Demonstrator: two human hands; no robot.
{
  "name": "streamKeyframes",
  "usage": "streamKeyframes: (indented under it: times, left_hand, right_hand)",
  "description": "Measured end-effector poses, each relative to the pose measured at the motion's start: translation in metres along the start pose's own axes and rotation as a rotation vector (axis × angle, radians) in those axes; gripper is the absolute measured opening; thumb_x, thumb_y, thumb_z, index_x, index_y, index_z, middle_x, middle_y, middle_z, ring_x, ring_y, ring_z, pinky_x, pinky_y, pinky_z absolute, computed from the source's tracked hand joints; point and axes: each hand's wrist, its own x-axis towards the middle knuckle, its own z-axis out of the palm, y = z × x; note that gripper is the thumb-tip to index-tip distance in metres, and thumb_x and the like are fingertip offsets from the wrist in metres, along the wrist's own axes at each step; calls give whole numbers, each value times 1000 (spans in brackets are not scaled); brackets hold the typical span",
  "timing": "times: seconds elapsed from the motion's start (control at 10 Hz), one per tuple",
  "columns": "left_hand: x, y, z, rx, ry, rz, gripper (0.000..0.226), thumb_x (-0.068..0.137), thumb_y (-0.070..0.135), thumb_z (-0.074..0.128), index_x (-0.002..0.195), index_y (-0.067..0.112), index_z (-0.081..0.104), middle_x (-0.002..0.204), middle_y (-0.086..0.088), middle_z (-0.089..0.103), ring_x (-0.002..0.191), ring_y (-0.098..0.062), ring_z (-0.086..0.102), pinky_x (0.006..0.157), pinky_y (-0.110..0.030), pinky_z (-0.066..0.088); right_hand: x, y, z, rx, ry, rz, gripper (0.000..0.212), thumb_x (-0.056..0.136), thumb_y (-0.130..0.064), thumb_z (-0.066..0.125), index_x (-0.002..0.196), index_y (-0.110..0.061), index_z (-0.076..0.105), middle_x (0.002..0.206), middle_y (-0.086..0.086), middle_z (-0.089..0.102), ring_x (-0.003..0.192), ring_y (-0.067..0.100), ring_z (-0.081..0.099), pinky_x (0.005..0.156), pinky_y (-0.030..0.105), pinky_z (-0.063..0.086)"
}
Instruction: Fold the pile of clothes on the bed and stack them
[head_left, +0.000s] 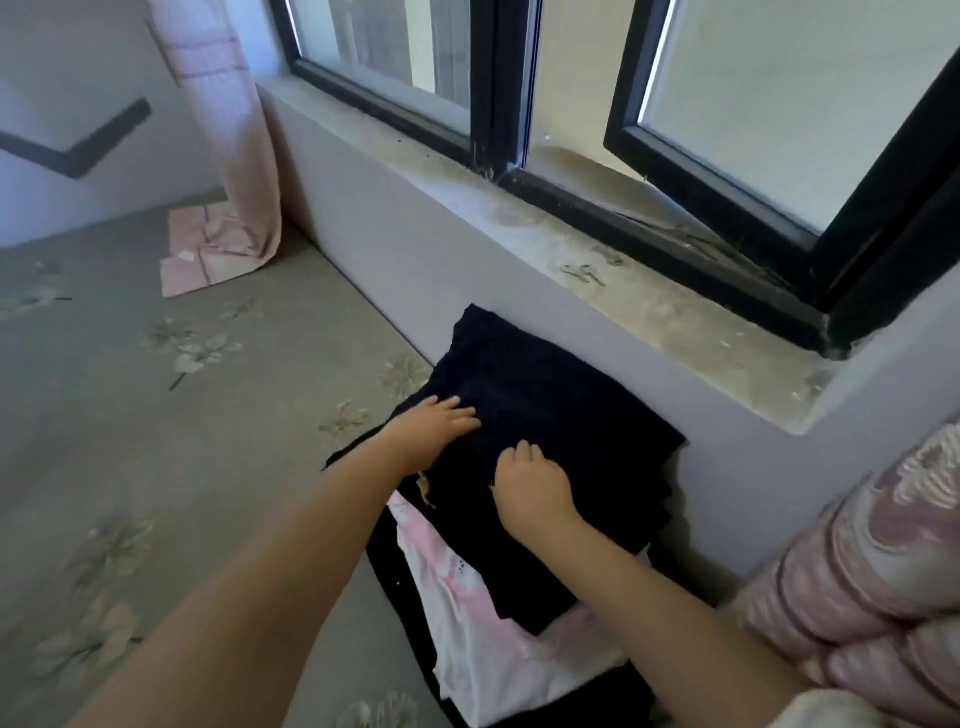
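A person's left hand (436, 426) lies flat, fingers straight, on a folded dark navy garment (550, 415), while the right hand (530, 480), just beside it and nearer the camera, rests on the same cloth with fingers curled; whether they pinch a fold or merely press cannot be told from the head view. The garment tops a stack on the bed (130, 389), pushed against the grey wall (415, 249) beyond the fingertips. Under the wrists a white-and-pink garment (467, 623) sticks out from beneath the navy piece, and another dark layer (387, 566) shows at the bottom of the stack.

The navy piece overhangs the layers below on the side left of the left hand, where a loose corner (343, 452) trails onto the sheet; lifting both hands at once could let that edge spring open. The pink layer sits askew beneath, so a hard smoothing stroke may drag the stack out of square.

To the right of the right forearm, a rolled pink quilt (857, 571) crowds the stack and could nudge it. Far beyond the left hand, a pink folded cloth (208, 249) lies below a curtain (223, 119). Above the wall runs a dusty windowsill (649, 291).
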Motion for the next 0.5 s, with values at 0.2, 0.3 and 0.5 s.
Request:
streamKeyframes:
  times: [0.2, 0.3, 0.5]
  left_hand:
    - [-4, 17, 40, -211, 19, -153, 73, 87, 3, 48, 147, 15, 8, 156, -3, 2, 144, -21, -1, 114, -32, 1]
    - [-6, 44, 25, -424, 284, -268, 58, 90, 1, 36, 145, 8, 20, 154, -6, 15, 143, -18, 6, 112, -25, -3]
    - [10, 123, 18, -396, 295, -216, 64, 98, 41, 27, 147, 9, 0, 156, -6, -8, 142, -20, -13, 115, -35, -7]
  right_hand:
    - [-14, 16, 46, 217, -69, -75, 73, 95, -39, 39, 146, -3, 0, 155, 14, -3, 144, 24, -4, 116, 35, 3]
    - [-26, 35, 26, 473, -130, -111, 66, 96, -34, 41, 146, -4, 10, 156, 11, 6, 144, 20, 6, 114, 25, 7]
    - [-49, 78, -93, 991, 522, -119, 22, 88, -25, 55, 105, -20, 68, 102, -13, 68, 104, 11, 62, 84, 3, 40]
